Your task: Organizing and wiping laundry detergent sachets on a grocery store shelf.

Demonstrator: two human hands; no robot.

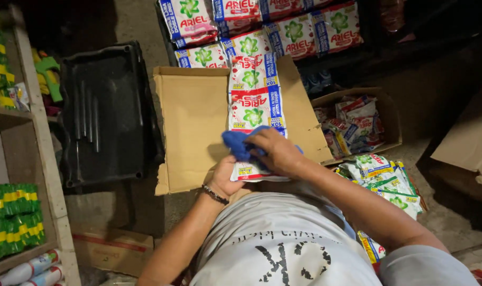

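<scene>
Cardboard (198,127) under sachet strip (254,100) — black tray (105,114) beside — sachet box (378,114) right.

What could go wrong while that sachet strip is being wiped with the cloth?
The sachet strip is pinned only at its near end by the left hand; rubbing from the right hand with the blue cloth might skew or crease it. Its far end lies by the sachet rows, so it may disturb them.

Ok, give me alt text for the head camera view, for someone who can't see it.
Seen from above, a person's right hand presses a blue cloth onto a strip of detergent sachets that the left hand steadies over flattened cardboard. More sachets lie beyond, a black tray left.
</scene>
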